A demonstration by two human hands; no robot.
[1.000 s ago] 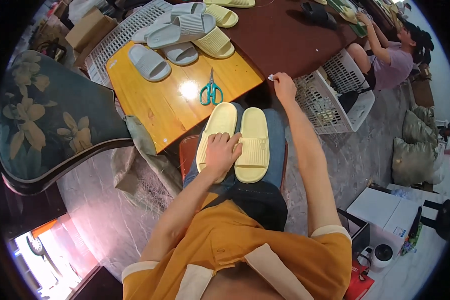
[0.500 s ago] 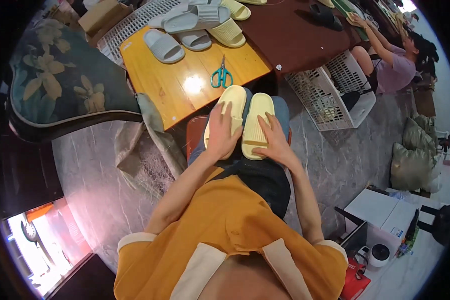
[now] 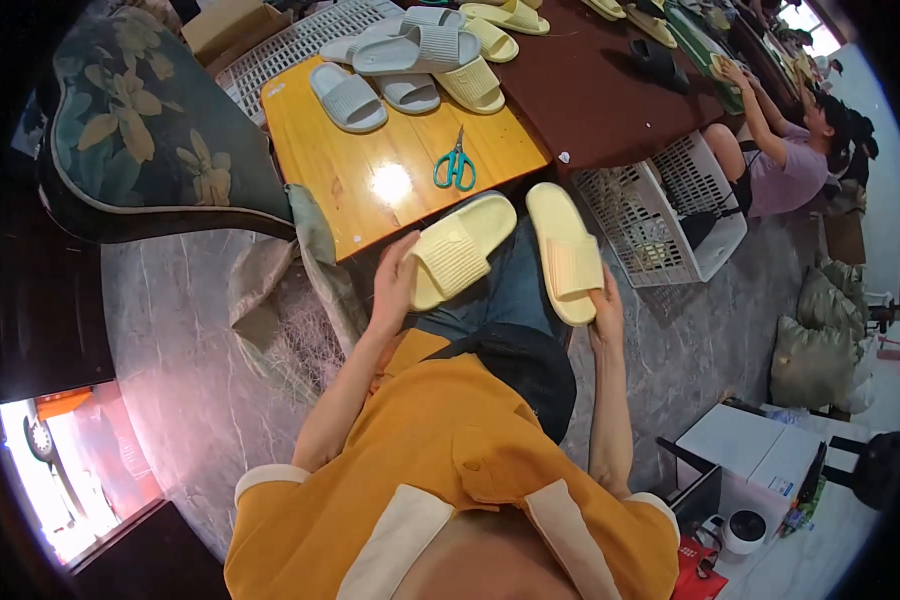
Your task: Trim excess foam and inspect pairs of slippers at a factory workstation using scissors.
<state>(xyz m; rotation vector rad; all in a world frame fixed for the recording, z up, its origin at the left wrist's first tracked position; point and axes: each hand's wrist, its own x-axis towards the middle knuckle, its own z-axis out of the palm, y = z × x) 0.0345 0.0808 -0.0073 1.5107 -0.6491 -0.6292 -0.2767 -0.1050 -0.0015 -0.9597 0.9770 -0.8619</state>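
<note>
Wooden table [image 3: 370,190] carries teal scissors [image 3: 456,165] and grey slippers [image 3: 370,85]. One pale yellow slipper [image 3: 460,250] is gripped by the left hand [image 3: 395,280]; its mate [image 3: 567,250] is held by the right hand [image 3: 605,310].

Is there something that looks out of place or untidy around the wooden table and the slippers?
Nothing looks damaged or spilled. The grey slippers on the wooden table lie in a loose overlapping heap, not in pairs. The left hand and right hand each hold one yellow slipper, splayed apart. The scissors lie near the table edge.
</note>
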